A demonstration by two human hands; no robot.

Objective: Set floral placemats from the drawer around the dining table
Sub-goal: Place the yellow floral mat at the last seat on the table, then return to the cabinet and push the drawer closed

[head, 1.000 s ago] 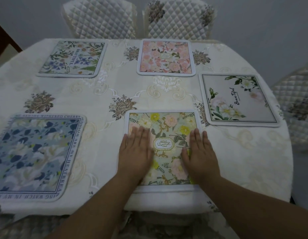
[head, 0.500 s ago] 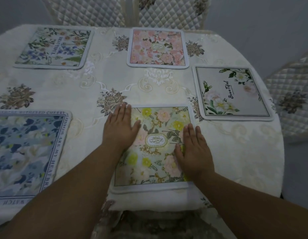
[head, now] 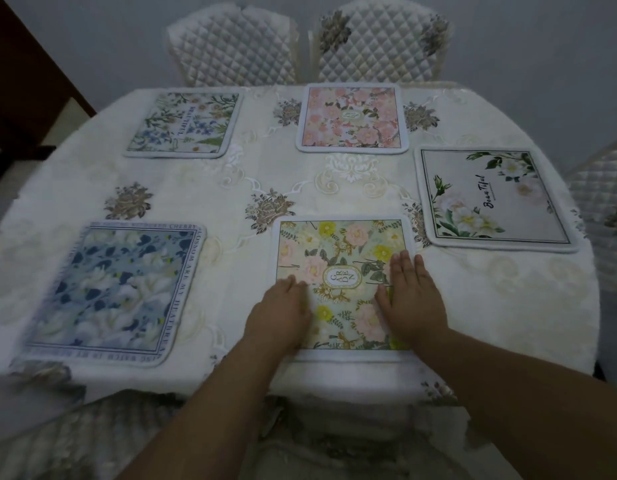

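Several floral placemats lie flat on the round dining table. Nearest me is a green and yellow mat marked GARDEN. My left hand rests palm down on its left edge, fingers loosely together. My right hand lies flat on the mat's right half with fingers spread. A blue and white mat sits at the near left. A mat with blue and green sprigs and a pink rose mat lie at the far side. A white mat with green leaves is at the right.
A cream embroidered cloth covers the table. Two quilted chairs stand at the far side, another quilted chair at the right edge. Dark wooden furniture is at the far left.
My left hand has slid back toward me along the GARDEN mat's left edge. The right hand has stayed on the right half. The camera has tilted up a little.
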